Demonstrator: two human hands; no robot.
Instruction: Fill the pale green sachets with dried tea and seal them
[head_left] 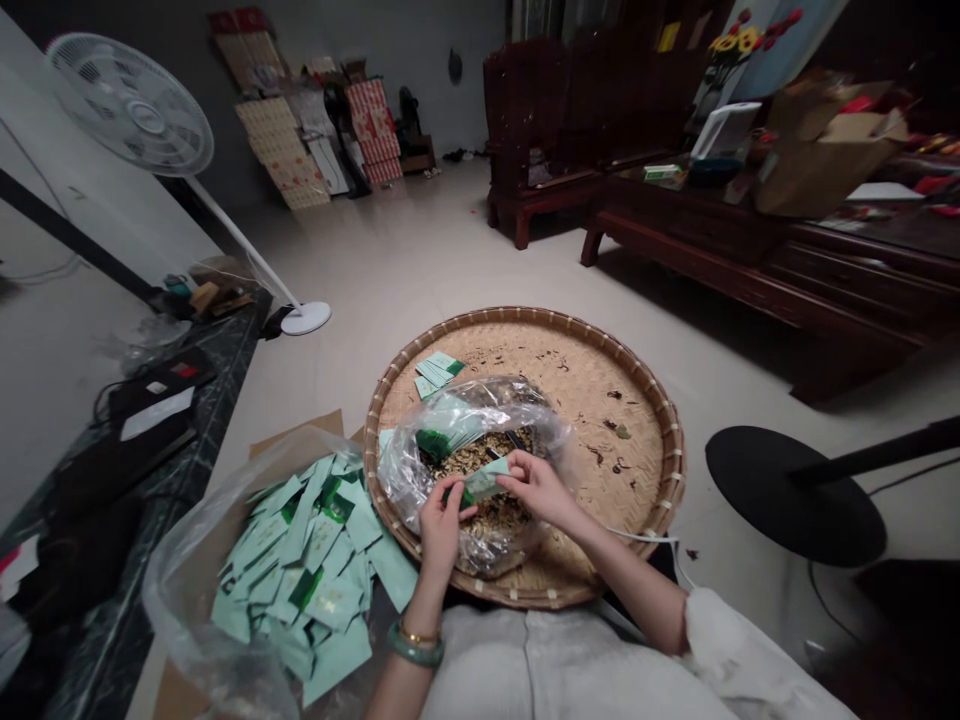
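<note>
Between my two hands is a small mint-green packet [486,481], held over a clear plastic bag [405,470] of dried, tea-like leaf material [499,518]. My left hand [442,518] pinches the packet's left end, where a dark green part shows. The fingers of my right hand [536,485] grip its other end. More green packets [459,425] lie in the bag, at its left side. The bag sits on a round woven bamboo tray [600,350], and a little stack of packets [437,373] rests near the tray's far left rim.
Left of the tray stands a large clear bag [187,560] filled with mint-green packets [300,560]. A white standing fan [305,318] is farther left. On the right are a black round base [795,495] and a dark wooden table [720,235]. Loose leaf bits dot the tray.
</note>
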